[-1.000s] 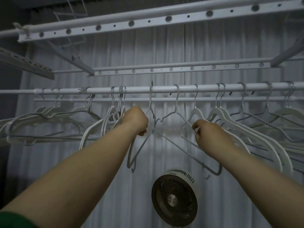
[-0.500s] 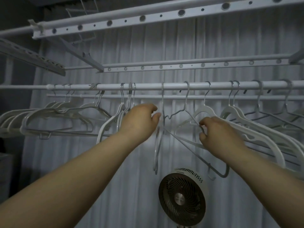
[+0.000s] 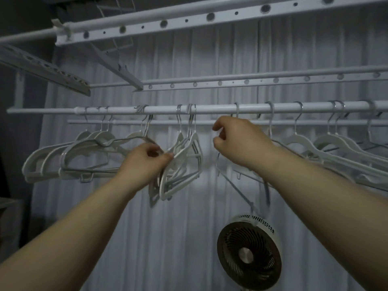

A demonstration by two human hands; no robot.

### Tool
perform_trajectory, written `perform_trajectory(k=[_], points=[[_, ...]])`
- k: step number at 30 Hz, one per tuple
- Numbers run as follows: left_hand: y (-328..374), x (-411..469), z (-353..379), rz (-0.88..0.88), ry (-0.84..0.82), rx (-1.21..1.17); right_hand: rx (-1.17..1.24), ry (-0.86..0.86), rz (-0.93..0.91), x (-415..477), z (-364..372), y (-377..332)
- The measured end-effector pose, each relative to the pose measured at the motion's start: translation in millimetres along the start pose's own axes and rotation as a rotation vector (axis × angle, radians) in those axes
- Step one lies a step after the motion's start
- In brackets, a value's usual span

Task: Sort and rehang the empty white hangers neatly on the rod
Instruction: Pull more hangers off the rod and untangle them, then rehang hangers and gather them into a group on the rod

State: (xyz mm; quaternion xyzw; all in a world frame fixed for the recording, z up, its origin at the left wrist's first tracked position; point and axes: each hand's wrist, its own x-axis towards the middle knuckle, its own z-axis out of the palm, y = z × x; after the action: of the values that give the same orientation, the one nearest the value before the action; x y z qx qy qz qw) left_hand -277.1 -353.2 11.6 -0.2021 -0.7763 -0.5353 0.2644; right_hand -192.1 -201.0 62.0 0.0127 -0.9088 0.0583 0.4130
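Both hands have shifted left along the rod point(image 3: 210, 109). The left hand point(image 3: 144, 162) has let go of the thin hanger point(image 3: 235, 189) it was at a moment ago and has dropped to a bunch of hangers point(image 3: 186, 147). Its fingers point(image 3: 168, 157) now pinch the shoulder of the nearest one. The right hand point(image 3: 237, 141) has left the wide hanger it held and come up under the rod. Its fingers curl round the thin hanger's neck, though the hand hides the contact itself. The thin hanger's hook is on the rod just above those fingers and its frame dangles below them, blurred.

My reading is that the thin one is being brought towards the bunch, so the sorting is well under way but not finished.

Left of the left fingers, a spread of hangers point(image 3: 69, 152) sits tilted and overlapping. Right of the right fingers, more hangers point(image 3: 327, 143) hang loosely spaced. Both groups will likely need tidying.

A thinner bar point(image 3: 126, 122) runs just behind the rod, close enough to catch a hook. Perforated rails point(image 3: 189, 17) cross overhead, a fan point(image 3: 248, 252) stands below the right fingers, and a curtain point(image 3: 189, 227) hangs behind everything.
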Motion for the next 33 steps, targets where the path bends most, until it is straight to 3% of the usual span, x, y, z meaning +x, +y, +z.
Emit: perform_trajectory(k=[3, 8, 14, 19, 26, 33], points=[[-11.5, 8.4, -7.3, -0.017, -0.042, 0.010, -0.037, -0.102, 0.059, 14.4, 15.3, -21.3], [-28.9, 21.7, -17.5, -0.100, -0.279, -0.279, 0.046, -0.250, 0.197, 27.4, 40.3, -44.3], [-44.7, 30.1, -21.1, -0.153, -0.436, -0.420, 0.363, -0.249, 0.441, 34.4, 68.3, -62.9], [-49.5, 30.7, -22.7, -0.148, -0.557, -0.505, 0.453, -0.225, 0.568, 38.3, 78.1, -72.3], [-52.2, 34.6, -18.0, -0.190, -0.565, -0.565, 0.619, -0.180, 0.686, 28.1, 73.4, -77.3], [-54.4, 36.2, -23.0, -0.243, -0.448, -0.563, 0.691, -0.073, 0.688, 23.8, 69.0, -67.7]])
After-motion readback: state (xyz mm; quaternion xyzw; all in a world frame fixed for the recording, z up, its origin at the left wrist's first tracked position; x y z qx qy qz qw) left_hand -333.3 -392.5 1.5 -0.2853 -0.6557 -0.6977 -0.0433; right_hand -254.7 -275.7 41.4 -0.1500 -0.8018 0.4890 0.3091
